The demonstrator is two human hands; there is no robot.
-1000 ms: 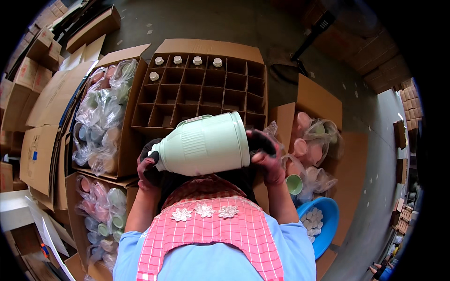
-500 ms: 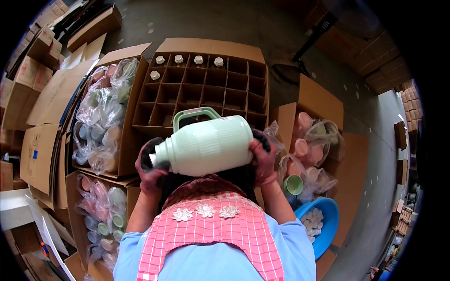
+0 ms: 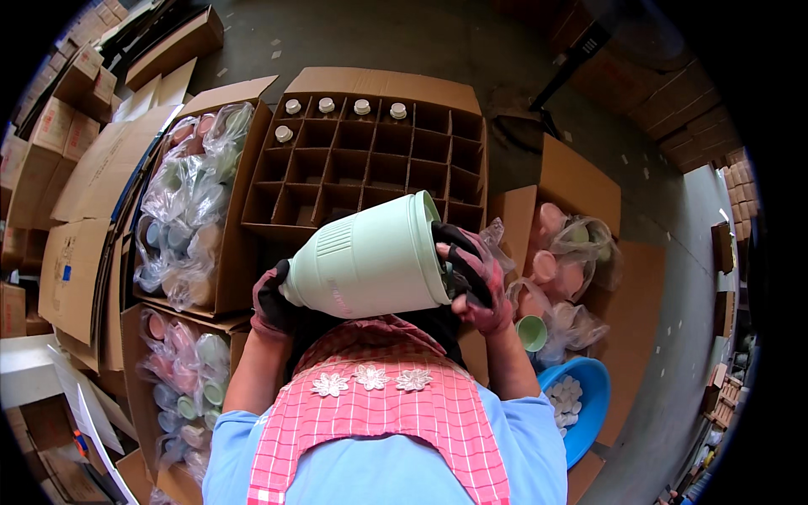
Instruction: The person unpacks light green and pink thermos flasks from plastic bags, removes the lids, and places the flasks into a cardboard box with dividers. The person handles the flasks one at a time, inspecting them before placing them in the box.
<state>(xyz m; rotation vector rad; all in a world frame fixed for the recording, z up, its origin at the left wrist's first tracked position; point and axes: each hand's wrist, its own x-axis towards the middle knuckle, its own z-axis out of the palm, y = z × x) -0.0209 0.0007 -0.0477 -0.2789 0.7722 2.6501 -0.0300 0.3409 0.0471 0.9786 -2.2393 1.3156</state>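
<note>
Turned since the earlier frame, the pale green vacuum flask [image 3: 366, 261] lies sideways between both hands, its handle now out of sight. Fingers of the left hand [image 3: 273, 303] grasp its neck; those of the right hand [image 3: 478, 284] bend at its base rim, grip uncertain. Only five white-capped bottles [image 3: 362, 107] occupy the divided carton [image 3: 383, 82], so work seems early. Faint flask marking stays unreadable.

Looks like a whse. pkg. area: stacked cartons [image 3: 61, 128], a divided carton [image 3: 383, 81] & grey flr. [image 3: 404, 38] (w/ pale scraps [image 3: 276, 54]).
</note>
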